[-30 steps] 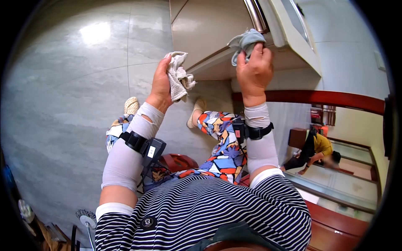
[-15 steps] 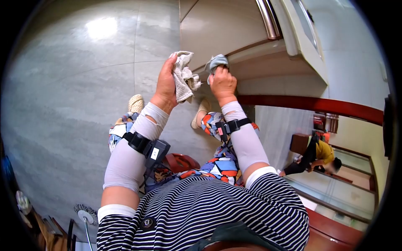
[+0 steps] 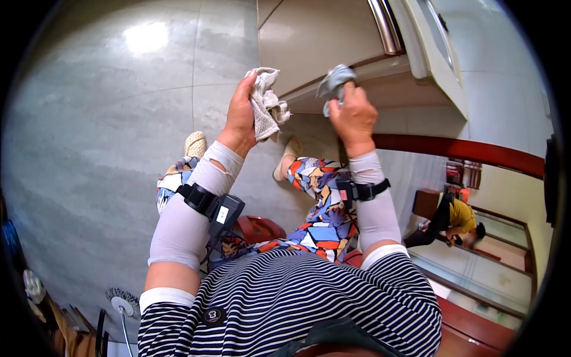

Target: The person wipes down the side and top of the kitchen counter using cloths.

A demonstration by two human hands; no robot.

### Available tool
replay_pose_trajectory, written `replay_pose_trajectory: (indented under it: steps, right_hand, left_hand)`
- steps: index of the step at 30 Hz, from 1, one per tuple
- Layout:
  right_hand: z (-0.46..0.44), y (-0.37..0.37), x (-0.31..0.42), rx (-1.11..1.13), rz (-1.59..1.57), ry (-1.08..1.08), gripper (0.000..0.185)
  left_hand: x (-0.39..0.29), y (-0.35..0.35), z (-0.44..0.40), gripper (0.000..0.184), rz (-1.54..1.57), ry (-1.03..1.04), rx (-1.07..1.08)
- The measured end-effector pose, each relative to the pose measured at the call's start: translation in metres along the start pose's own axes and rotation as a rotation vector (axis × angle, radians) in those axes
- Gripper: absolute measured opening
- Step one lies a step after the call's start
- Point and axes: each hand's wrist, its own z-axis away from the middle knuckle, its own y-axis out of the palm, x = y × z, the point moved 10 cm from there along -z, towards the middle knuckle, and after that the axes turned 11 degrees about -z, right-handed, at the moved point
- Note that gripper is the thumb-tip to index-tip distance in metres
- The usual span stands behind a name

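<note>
My left hand (image 3: 239, 113) is closed on a crumpled beige cloth (image 3: 266, 110) with a waffle-like texture, its thumb along the cloth's upper edge. To the right, my right hand (image 3: 355, 116) grips a bunched pale blue-grey cloth (image 3: 338, 83), which sticks out above the fingers and is slightly blurred. The two cloths are apart. Behind the right hand lies the lower edge of a beige cabinet (image 3: 321, 35); whether the cloth touches it I cannot tell.
A metal strip (image 3: 386, 27) runs along the cabinet's side. Below me are a dark red stool (image 3: 256, 229) and grey tiled floor (image 3: 119, 119). A round brush (image 3: 123, 304) stands lower left. Through a red-framed doorway (image 3: 440, 147), a person in a yellow top (image 3: 461, 215) bends over.
My right hand has moved to the right with the blue-grey cloth, away from my left hand. The left hand with the beige cloth has shifted only slightly right.
</note>
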Motion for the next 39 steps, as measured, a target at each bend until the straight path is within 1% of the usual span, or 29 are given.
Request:
replay_pose_trajectory:
  steps: [2,4,7,12,14,18,20,21,24,25,26,29,30,32,33,34,36,37,39]
  right_hand:
    - [-0.009,-0.04,-0.005,-0.155,-0.001,-0.051,0.05]
    - [-0.015,-0.063,-0.005,-0.259,0.05,-0.06,0.051]
    - [-0.016,-0.055,0.002,-0.301,0.056,-0.081,0.052]
    - [-0.009,-0.006,0.012,-0.294,0.019,-0.076,0.051]
    - [-0.001,0.031,0.007,-0.161,-0.02,0.002,0.05]
    - [0.031,0.124,0.014,0.041,-0.075,-0.028,0.047]
    - [0.045,0.176,0.014,0.173,-0.09,-0.022,0.045]
    - [0.047,0.185,0.02,0.147,-0.131,-0.068,0.039]
    - [0.06,0.227,0.024,0.218,-0.164,-0.086,0.038]
    - [0.069,0.246,0.023,0.294,-0.166,-0.057,0.036]
    - [0.074,0.258,0.025,0.297,-0.174,-0.059,0.036]
    - [0.086,0.302,0.027,0.47,-0.207,0.04,0.039]
    - [0.089,0.307,0.032,0.475,-0.213,0.038,0.039]
    - [0.099,0.321,0.038,0.538,-0.266,0.114,0.036]
    - [0.103,0.335,0.04,0.605,-0.301,0.141,0.038]
    - [0.104,0.343,0.044,0.608,-0.307,0.139,0.038]
    - [0.118,0.368,0.046,0.682,-0.419,0.223,0.043]
    - [0.132,0.396,0.042,0.586,-0.502,0.216,0.046]
    - [0.136,0.412,0.046,0.592,-0.537,0.199,0.047]
  left_hand:
    - [0.002,0.0,0.0,0.026,0.001,-0.017,-0.007]
    - [0.0,-0.002,-0.001,0.027,0.001,-0.001,-0.006]
    - [-0.007,0.0,0.0,0.027,-0.001,0.019,-0.021]
    - [-0.005,-0.013,-0.001,0.029,0.002,0.028,-0.068]
    - [-0.007,-0.011,0.003,0.029,-0.019,0.017,-0.093]
    - [-0.011,-0.012,0.003,0.03,-0.007,0.044,-0.121]
    - [-0.008,-0.017,0.0,0.03,-0.003,0.044,-0.088]
    - [-0.008,-0.017,0.0,0.03,-0.005,0.045,-0.097]
    - [-0.007,-0.023,0.001,0.029,-0.002,0.036,-0.184]
    - [-0.005,-0.025,0.001,0.029,-0.011,0.037,-0.184]
    - [-0.005,-0.027,0.0,0.03,-0.019,0.037,-0.186]
    - [-0.005,-0.03,-0.002,0.03,-0.026,0.05,-0.19]
    - [-0.005,-0.03,-0.001,0.03,-0.028,0.049,-0.198]
    - [-0.003,-0.03,0.001,0.031,-0.011,0.02,-0.228]
    - [-0.004,-0.029,0.001,0.031,-0.016,0.022,-0.232]
    - [-0.005,-0.029,0.002,0.032,-0.015,0.023,-0.236]
    - [-0.003,-0.03,0.003,0.032,-0.012,0.017,-0.248]
    - [-0.002,-0.027,0.003,0.033,0.017,0.003,-0.22]
    - [-0.002,-0.023,0.003,0.033,0.041,-0.007,-0.193]
